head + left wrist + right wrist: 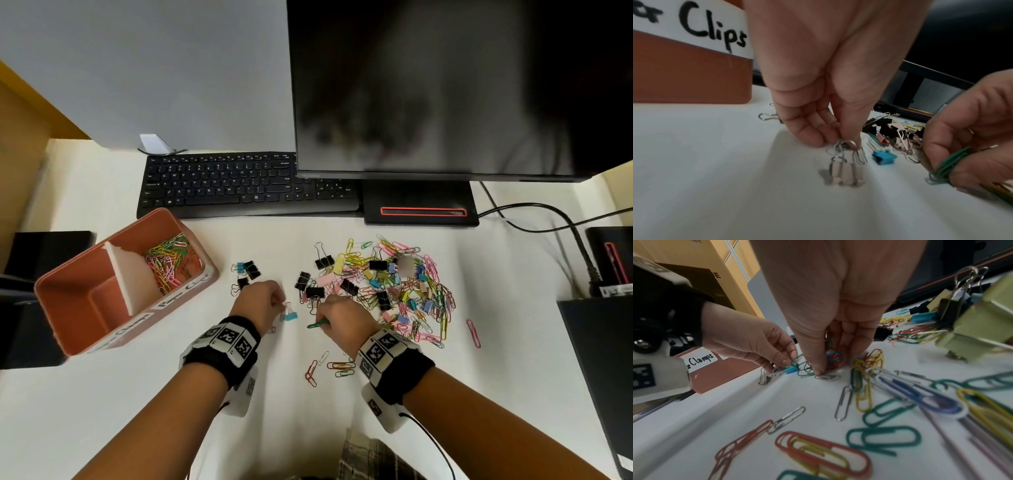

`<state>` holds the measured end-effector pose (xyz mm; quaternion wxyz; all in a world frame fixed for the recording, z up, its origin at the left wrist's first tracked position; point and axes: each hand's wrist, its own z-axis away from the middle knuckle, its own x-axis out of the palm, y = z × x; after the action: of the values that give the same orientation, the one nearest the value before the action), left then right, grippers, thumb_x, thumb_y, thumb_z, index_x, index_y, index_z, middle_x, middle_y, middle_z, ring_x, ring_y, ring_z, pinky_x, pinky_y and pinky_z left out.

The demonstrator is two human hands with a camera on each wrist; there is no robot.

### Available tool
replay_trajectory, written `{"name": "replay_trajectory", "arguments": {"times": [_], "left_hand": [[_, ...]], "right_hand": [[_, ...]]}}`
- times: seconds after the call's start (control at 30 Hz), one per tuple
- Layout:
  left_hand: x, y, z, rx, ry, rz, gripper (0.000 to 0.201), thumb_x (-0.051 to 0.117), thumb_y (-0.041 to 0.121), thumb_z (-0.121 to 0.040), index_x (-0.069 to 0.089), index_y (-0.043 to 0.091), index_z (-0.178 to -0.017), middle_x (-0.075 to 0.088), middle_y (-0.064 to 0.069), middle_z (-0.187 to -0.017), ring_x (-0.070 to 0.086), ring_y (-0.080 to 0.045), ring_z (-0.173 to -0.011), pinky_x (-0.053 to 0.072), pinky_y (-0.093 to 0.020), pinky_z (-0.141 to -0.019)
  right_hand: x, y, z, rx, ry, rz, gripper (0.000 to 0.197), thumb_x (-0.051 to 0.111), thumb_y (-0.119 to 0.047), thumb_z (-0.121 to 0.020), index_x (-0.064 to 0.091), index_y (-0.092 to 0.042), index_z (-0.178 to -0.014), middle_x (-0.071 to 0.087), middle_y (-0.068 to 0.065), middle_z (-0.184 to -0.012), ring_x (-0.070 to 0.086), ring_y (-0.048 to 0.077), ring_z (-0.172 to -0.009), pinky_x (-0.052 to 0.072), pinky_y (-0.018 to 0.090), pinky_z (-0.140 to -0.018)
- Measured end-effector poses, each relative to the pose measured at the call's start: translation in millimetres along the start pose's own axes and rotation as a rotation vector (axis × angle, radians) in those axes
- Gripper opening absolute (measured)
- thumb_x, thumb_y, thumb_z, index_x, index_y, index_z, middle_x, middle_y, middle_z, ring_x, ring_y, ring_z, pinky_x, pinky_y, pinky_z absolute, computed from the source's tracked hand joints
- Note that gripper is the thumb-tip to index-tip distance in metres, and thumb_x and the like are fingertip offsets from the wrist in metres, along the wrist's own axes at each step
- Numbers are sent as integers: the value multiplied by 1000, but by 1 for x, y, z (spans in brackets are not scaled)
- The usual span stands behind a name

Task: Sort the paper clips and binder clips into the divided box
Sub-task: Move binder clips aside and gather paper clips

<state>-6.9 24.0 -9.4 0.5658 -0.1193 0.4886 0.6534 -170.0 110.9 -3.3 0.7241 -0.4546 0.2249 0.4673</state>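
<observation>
- Both forearms are seen bare in the lower half of the head view; no sleeves are worn.
- A black fabric band (228,356) is wrapped round the left wrist — white blocks printed with black square-pattern markers are set along its upper edge.
- A white plastic housing (244,394) is hung beneath that band, at lower centre-left, and a marker is carried on it too.
- A matching black band (400,371) with marker blocks is worn on the right wrist.
- A white housing (383,409) is fixed below it — a thin black cable (432,442) is led from it toward the bottom edge.
- A strip of plaid cloth (368,457) is visible at the bottom centre.
- In the right wrist view, a silver screw (642,344) is seen on the left unit at far left.
</observation>
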Motion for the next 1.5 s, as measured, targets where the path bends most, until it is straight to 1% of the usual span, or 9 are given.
{"name": "replay_trajectory", "arguments": {"times": [0.17, 0.27, 0.53, 0.7, 0.83, 0.97, 1.17, 1.33, 1.5], "left_hand": [[-1, -4, 6, 39, 1, 28, 12, 56, 7, -86, 60, 18, -85, 64, -1, -86, 53, -4, -63, 40, -6, -50], [-2, -5, 10, 55, 50, 144, 6, 60, 8, -86, 60, 13, -90, 63, -4, -86, 52, -2, -63, 40, 1, -50], [4, -6, 9, 38, -9, -18, 16, 66, 15, -82, 58, 13, -95, 56, 8, -75, 50, 1, -57, 36, -5, -44], [7, -2, 12, 8, 105, -4, 9, 66, 7, -80, 62, 9, -88, 49, 1, -87, 46, -6, -64, 38, -7, -47], [7, -3, 9, -5, 130, 6, 21, 58, -2, -78, 61, 10, -95, 58, -3, -85, 52, -16, -73, 42, -23, -69], [5, -4, 7, -32, 116, 53, 19, 56, -1, -77, 62, 11, -90, 59, 2, -76, 51, -14, -71, 33, -14, -58], [-3, -5, 10, 52, 19, 12, 20, 57, -1, -76, 68, 11, -87, 61, 4, -78, 57, -14, -76, 40, -17, -72], [-62, -15, 32, 116, 305, 179, 12, 65, -1, -78, 67, 10, -81, 64, -1, -74, 57, -6, -63, 42, -3, -59], [-133, -42, 44, -21, 557, 316, 8, 63, 2, -80, 64, 9, -84, 64, -3, -77, 55, 13, -58, 38, 4, -56]], "right_hand": [[-2, 4, 3, -13, 6, 15, 20, 52, -12, -89, 65, -13, -104, 65, 6, -108, 59, 23, -98, 50, 33, -86], [-6, 9, 7, -6, 21, -27, 19, 53, -15, -90, 65, -12, -104, 64, 5, -108, 59, 22, -98, 49, 32, -86], [5, 4, 11, -48, -8, -1, 15, 59, -13, -87, 67, -9, -100, 53, 4, -117, 61, 26, -92, 51, 37, -86], [8, 1, 5, -40, 13, 41, 17, 54, -6, -87, 64, -11, -100, 61, 6, -107, 59, 25, -96, 50, 35, -85], [6, -4, 3, -7, -21, 87, 20, 51, -4, -87, 63, -11, -102, 64, 9, -104, 59, 26, -96, 50, 35, -84], [3, -6, 3, 29, -49, 61, 20, 49, -6, -88, 62, -11, -103, 64, 9, -103, 60, 26, -93, 50, 32, -79], [-7, -3, 6, 17, -58, -30, 16, 51, -16, -90, 62, -14, -102, 67, 7, -102, 61, 25, -91, 51, 31, -78], [-42, -32, 4, -81, 75, -144, 16, 53, -20, -92, 65, -14, -101, 68, 6, -98, 59, 19, -84, 49, 30, -76], [-73, -111, -40, -228, 208, -188, 17, 57, -15, -88, 68, -14, -100, 68, 10, -100, 61, 27, -92, 50, 38, -86]]}}
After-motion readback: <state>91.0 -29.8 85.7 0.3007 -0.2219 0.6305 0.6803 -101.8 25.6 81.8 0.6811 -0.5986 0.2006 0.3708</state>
